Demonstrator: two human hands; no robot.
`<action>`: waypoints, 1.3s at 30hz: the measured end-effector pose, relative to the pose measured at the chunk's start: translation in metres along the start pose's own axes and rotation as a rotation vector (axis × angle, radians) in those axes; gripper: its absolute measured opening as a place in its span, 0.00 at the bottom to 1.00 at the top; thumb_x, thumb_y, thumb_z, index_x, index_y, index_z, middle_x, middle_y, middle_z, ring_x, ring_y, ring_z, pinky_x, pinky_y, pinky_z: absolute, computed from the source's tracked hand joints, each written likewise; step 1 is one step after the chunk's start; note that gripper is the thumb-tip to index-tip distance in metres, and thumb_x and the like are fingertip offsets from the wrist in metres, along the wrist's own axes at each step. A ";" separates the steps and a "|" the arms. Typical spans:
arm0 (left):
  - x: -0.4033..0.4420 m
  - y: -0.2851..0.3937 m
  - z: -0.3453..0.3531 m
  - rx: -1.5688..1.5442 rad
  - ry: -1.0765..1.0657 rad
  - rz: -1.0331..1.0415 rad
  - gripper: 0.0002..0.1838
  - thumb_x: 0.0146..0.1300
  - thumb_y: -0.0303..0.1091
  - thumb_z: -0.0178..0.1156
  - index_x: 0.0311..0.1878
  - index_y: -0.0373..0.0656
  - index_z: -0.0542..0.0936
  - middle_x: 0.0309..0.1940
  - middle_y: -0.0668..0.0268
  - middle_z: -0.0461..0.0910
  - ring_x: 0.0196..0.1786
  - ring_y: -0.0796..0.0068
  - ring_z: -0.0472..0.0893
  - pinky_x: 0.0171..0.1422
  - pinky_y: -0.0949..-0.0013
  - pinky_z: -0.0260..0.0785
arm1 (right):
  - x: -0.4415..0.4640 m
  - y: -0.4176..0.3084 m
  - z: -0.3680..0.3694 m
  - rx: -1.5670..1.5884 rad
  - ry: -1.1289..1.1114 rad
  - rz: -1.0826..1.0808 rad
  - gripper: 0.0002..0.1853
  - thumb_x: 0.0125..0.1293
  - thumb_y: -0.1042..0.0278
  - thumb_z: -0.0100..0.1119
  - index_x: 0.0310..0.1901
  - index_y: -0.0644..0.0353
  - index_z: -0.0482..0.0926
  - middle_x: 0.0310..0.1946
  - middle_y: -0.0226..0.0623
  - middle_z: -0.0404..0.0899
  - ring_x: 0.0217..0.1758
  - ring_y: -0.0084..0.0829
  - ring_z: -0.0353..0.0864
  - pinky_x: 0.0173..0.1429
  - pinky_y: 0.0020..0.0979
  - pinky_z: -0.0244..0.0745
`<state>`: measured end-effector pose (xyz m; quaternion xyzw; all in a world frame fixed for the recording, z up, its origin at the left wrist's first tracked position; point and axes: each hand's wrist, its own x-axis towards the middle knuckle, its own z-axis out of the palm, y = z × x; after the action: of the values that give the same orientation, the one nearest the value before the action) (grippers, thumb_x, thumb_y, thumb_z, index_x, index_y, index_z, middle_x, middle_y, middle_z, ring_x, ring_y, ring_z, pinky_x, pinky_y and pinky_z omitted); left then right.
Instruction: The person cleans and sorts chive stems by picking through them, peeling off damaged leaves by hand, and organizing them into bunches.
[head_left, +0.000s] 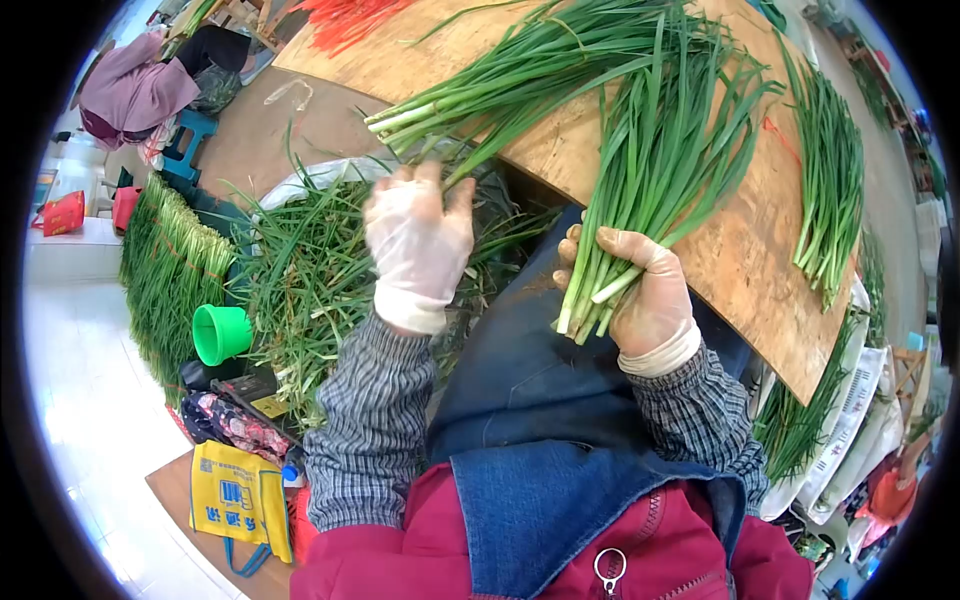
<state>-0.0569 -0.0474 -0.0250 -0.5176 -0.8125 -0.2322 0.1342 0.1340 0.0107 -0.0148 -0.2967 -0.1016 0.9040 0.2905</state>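
My right hand (648,290), in a thin, soiled pale glove, is closed around the pale stem ends of a bunch of garlic chives (670,150). The leaves of that bunch fan out away from me over the wooden board. My left hand (420,235), gloved too, is beside the stem ends of another bunch of garlic chives (500,80) lying on the board. Its fingers are curled, and a green chive stalk (475,163) runs in between thumb and forefinger. The fingertips are partly hidden. Below the left hand is a heap of loose chive leaves and trimmings (310,260) in a plastic-lined container.
The wooden board (750,280) has a tied chive bunch (828,170) at right and red ties (350,20) at its far edge. Left are stacked chives (170,270), a green cup (222,334) and a yellow bag (238,497). A person (135,90) sits at upper left.
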 end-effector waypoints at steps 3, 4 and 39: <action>-0.012 0.013 0.000 -0.380 0.082 -0.039 0.12 0.51 0.33 0.65 0.35 0.36 0.77 0.29 0.55 0.77 0.38 0.56 0.75 0.44 0.60 0.67 | 0.001 0.000 0.001 0.013 0.043 0.010 0.13 0.59 0.76 0.50 0.45 0.73 0.72 0.39 0.46 0.78 0.44 0.42 0.79 0.48 0.45 0.77; -0.016 0.021 -0.010 -0.325 0.140 -0.046 0.11 0.51 0.31 0.65 0.35 0.37 0.77 0.27 0.57 0.77 0.38 0.57 0.75 0.44 0.62 0.68 | 0.001 0.001 0.000 -0.006 0.032 -0.014 0.14 0.58 0.77 0.50 0.46 0.74 0.71 0.40 0.47 0.78 0.46 0.42 0.79 0.50 0.44 0.76; -0.042 -0.024 -0.021 -0.256 0.155 -0.026 0.14 0.48 0.31 0.68 0.38 0.39 0.76 0.35 0.57 0.77 0.42 0.60 0.75 0.47 0.61 0.66 | 0.006 -0.001 0.008 0.019 -0.006 -0.072 0.10 0.59 0.75 0.54 0.42 0.67 0.71 0.24 0.32 0.69 0.23 0.22 0.66 0.28 0.26 0.64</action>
<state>-0.0613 -0.0995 -0.0319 -0.5006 -0.7699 -0.3749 0.1265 0.1255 0.0156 -0.0107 -0.2874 -0.1042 0.8949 0.3252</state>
